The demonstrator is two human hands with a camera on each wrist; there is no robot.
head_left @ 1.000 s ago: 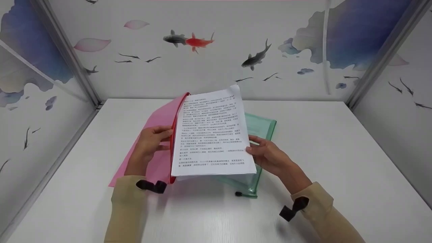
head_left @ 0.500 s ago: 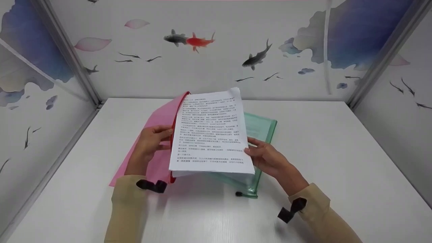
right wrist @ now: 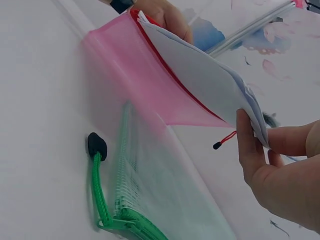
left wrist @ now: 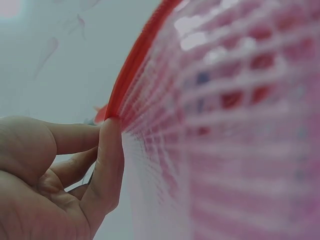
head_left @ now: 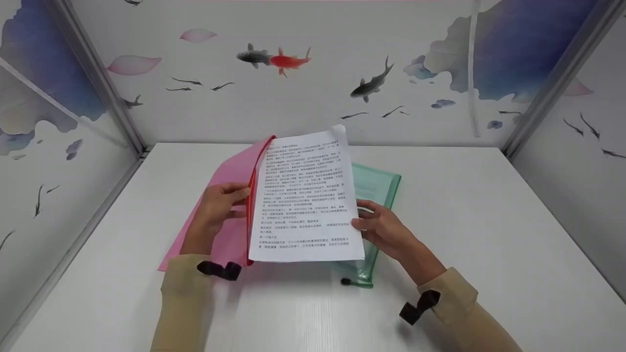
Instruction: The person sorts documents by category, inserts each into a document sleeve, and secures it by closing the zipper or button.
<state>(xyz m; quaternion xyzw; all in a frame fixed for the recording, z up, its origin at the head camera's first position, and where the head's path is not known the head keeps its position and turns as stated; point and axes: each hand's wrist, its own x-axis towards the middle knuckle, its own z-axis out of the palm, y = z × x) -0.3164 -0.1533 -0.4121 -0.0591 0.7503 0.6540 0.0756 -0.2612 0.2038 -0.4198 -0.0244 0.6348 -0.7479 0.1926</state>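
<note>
In the head view, my left hand point(head_left: 217, 208) pinches the red zip edge point(left wrist: 134, 57) of a pink mesh zip pouch point(head_left: 227, 168), thumb against fingers. My right hand point(head_left: 386, 229) grips a stack of printed paper point(head_left: 303, 200) by its right edge. In the right wrist view, the thumb lies on one face of the sheets point(right wrist: 200, 72) and the fingers on the other. The stack's left side sits at the pouch's open mouth, along the red zip. Its left edge is hidden inside the opening. Pouch and paper are held tilted over the table.
A green zip pouch point(head_left: 384, 183) lies on the white table point(head_left: 464, 205), partly beneath the paper. Its green zip pull with a black tip point(right wrist: 97, 146) points toward the person. Printed wall panels point(head_left: 313, 107) enclose the table at the back and both sides.
The paper stack has shifted slightly down and left toward the pink pouch, its lower edge now nearer the person. My right hand has moved with it; my left hand has stayed in place.
</note>
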